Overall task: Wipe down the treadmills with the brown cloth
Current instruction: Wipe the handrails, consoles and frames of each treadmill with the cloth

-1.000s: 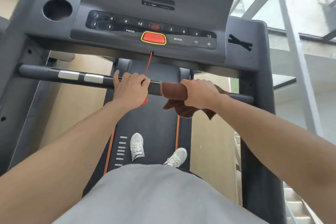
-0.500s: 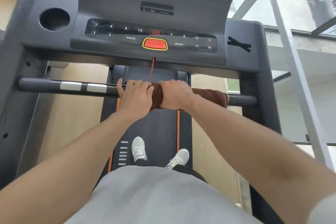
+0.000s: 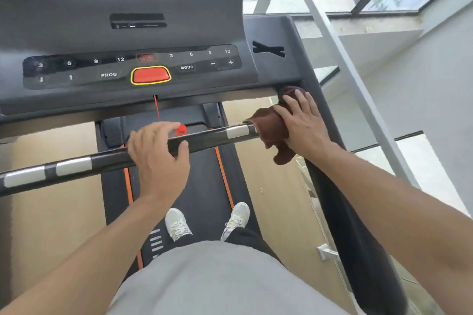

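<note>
Since half a second ago my right hand [image 3: 303, 123] slid the brown cloth [image 3: 271, 126] outward along the black crossbar [image 3: 204, 138], fingers spread pressing it at the bar's right end, while my left hand [image 3: 157, 153], gripping mid-bar, sits farther inboard.

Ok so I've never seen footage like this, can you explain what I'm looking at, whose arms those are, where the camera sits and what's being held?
The camera is worn on a person's head and looks down, so the two arms are the wearer's own. The person stands on a treadmill: the white shoes are on the black belt, and the grey console with its buttons and red stop button lies ahead. A black handlebar with silver patches runs across in front of the body. The left hand grips that bar, fingers curled over it. The right hand presses a brown cloth against the bar's right end, where it meets the side frame; part of the cloth hangs below. A red safety cord drops from the console.
</note>
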Demonstrator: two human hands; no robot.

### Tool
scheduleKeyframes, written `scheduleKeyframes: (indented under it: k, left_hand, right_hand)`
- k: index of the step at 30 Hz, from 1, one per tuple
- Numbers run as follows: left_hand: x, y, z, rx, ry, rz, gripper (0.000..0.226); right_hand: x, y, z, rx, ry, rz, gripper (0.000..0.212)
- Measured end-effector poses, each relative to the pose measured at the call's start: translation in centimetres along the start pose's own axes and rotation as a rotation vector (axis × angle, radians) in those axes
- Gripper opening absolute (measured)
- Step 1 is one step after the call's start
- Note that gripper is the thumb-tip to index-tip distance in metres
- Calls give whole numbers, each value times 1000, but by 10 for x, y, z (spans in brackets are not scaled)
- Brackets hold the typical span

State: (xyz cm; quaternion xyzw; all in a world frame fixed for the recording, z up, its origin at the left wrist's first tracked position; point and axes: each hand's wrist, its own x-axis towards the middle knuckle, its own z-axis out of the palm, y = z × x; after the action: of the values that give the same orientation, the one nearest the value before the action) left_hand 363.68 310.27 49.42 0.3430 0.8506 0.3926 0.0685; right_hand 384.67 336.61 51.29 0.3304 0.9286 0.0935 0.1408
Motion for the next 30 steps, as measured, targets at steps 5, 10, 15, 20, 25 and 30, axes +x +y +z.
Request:
scheduleKeyframes:
  k: [5, 10, 15, 20, 25, 30]
  left_hand:
    - [-26, 48, 12, -359, -295, 72, 19]
    - [-35, 65, 24, -334, -704, -192, 42]
    - [-27, 112, 37, -877, -879, -764, 62]
    - [-64, 152, 61, -926, -615, -816, 28]
    - [-122, 187, 72, -766, -679, -555, 22]
    - [-175, 221, 78, -541, -547, -22, 19]
  right_hand:
    - [-24, -24, 4, 421, 149, 394, 60]
    - [-50, -34, -24, 991, 219, 426, 42]
    - [-116, -49, -43, 1421, 18, 232, 35]
    - [-178, -55, -31, 1645, -226, 171, 60]
    - [-238, -24, -15, 2007, -23, 707, 72]
    - [-307, 12, 1, 1676, 99, 556, 5]
